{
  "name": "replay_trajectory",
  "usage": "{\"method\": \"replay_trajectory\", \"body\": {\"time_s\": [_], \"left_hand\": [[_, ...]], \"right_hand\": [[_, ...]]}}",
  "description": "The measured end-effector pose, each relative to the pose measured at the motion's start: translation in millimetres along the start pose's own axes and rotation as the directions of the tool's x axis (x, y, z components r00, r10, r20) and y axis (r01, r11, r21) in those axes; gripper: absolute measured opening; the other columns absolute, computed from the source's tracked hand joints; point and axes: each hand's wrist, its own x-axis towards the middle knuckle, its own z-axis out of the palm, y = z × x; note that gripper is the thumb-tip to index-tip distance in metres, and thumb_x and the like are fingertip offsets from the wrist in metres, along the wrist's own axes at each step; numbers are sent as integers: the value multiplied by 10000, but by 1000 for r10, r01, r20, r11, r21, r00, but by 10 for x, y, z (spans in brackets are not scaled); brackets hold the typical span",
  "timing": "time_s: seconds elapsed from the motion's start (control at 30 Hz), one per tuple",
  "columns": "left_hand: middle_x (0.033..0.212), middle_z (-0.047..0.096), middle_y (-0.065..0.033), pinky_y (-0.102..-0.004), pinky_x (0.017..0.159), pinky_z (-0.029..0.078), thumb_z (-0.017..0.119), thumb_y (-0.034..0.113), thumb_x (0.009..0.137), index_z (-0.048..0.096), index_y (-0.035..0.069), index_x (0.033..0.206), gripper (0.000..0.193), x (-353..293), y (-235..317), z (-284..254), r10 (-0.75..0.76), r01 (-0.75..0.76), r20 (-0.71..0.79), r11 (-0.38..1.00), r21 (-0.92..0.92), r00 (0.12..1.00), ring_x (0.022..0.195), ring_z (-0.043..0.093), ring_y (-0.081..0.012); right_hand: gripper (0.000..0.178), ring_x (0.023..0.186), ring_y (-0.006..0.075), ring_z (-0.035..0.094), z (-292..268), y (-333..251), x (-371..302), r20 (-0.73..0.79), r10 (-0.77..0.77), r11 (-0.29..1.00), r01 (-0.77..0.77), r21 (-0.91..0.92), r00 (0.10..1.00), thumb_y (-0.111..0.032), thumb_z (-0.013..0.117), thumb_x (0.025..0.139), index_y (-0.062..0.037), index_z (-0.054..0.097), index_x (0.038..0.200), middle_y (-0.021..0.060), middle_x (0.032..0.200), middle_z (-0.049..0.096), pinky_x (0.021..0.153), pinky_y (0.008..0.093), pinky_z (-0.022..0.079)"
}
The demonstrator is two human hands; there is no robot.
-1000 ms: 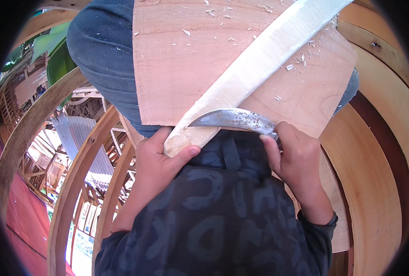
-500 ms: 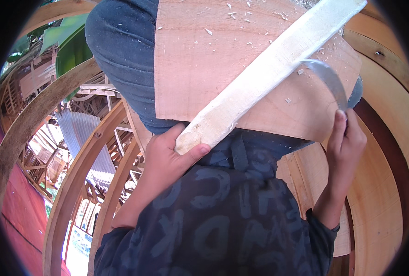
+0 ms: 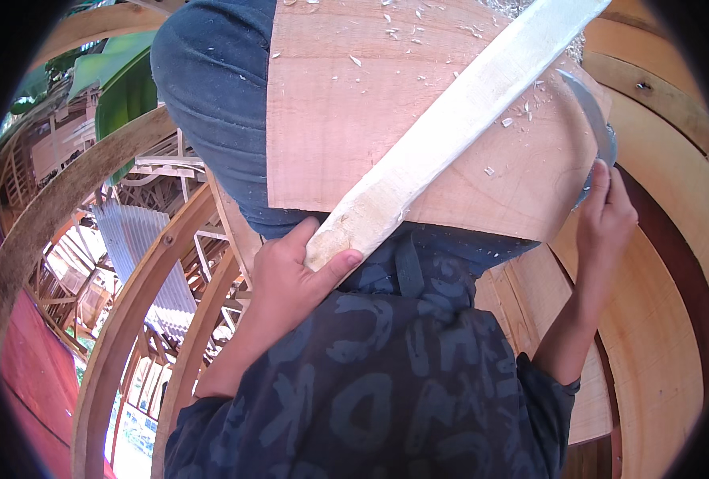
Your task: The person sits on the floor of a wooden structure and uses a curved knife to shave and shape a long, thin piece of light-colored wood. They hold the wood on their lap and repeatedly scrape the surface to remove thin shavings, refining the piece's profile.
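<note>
My left hand (image 3: 290,267) grips the near end of a long, pale wooden strip (image 3: 442,144), its thumb laid along the near side. The strip slants up to the right across a flat reddish wooden board (image 3: 330,120) on my lap. To the right, my right hand (image 3: 607,209) is closed around the lower end of a curved knife (image 3: 594,112). Its handle is hidden in my fingers. The blade bows outward over the board's right edge, with its tip near the strip but apart from it.
Small wood shavings (image 3: 507,122) are scattered over the board. Curved wooden ribs (image 3: 139,311) rise on the left, with a corrugated sheet (image 3: 151,267) beyond them. Broad curved planks (image 3: 649,311) line the right side. Large green leaves (image 3: 127,100) hang at upper left.
The knife has moved away from the strip's right edge, up and to the right, along with my right hand. The strip's far end has swung slightly left; my left hand keeps its grip.
</note>
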Motion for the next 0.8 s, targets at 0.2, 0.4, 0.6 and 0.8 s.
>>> {"method": "replay_trajectory", "body": {"time_s": [0.2,0.4,0.6,0.8], "left_hand": [[661,639,-167,-362,567,480,725,465,807,617,7,837,471,44,-77,16,30,-30,42,999,-11,999,632,666,-324],[667,647,-160,-349,571,479,724,430,822,626,5,860,439,41,70,-25,2,-2,23,1000,-4,1000,633,672,-296],[692,658,-163,-342,584,485,724,415,825,640,-1,903,432,22,39,-44,-11,11,37,1000,-3,999,652,677,-299],[727,674,-150,-328,617,488,719,392,835,649,-13,948,427,65,20,-30,2,5,84,996,-86,996,685,686,-246]], "right_hand": [[297,496,302,535,-137,-357,-401,193,-170,976,139,165,966,-245,601,927,-26,515,747,148,574,498,460,359,388],[307,517,286,563,157,-538,-554,249,-362,932,349,98,898,-310,641,891,-62,520,757,112,603,527,471,384,418],[325,504,317,542,-51,12,98,10,-66,997,65,52,998,-260,539,970,-6,531,767,163,572,498,464,356,390],[294,494,285,549,-33,-541,-440,286,-361,927,309,210,888,-285,644,892,-40,538,770,123,579,519,454,363,398]]}}
